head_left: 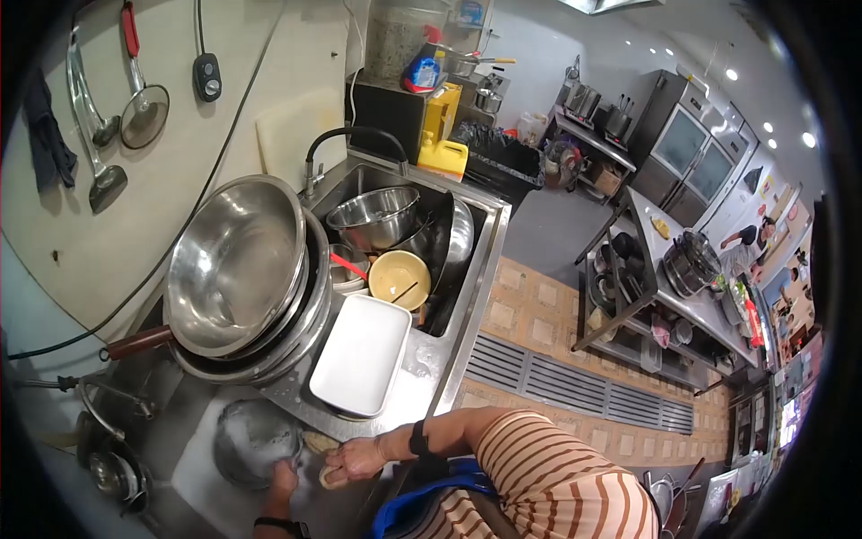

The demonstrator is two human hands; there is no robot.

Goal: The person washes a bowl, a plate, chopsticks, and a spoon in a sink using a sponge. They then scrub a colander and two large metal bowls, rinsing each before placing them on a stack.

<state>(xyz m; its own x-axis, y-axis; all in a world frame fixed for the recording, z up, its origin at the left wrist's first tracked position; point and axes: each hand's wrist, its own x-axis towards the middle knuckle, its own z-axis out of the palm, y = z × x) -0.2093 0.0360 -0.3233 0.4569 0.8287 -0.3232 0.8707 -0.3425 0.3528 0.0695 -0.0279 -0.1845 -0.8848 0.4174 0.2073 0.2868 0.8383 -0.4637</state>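
At the bottom of the view, my left hand (283,478) is at the rim of a round metal bowl (242,440) in the near sink basin, its fingers closed on the rim. Suds or cloudy water show in the bowl. To its right, my right hand (355,461) is closed on a pale, yellowish cloth or sponge (321,442), too small to tell which. A white rectangular tray (361,355) lies on the steel ledge just above my right hand. Large metal bowls (235,265) lean in a stack behind the near basin.
The far basin holds a metal pot (373,218), a yellow bowl (400,279) and a wok under a black faucet (359,132). Ladles (108,184) hang on the left wall. A steel table (655,260) stands right; people (750,247) are far off.
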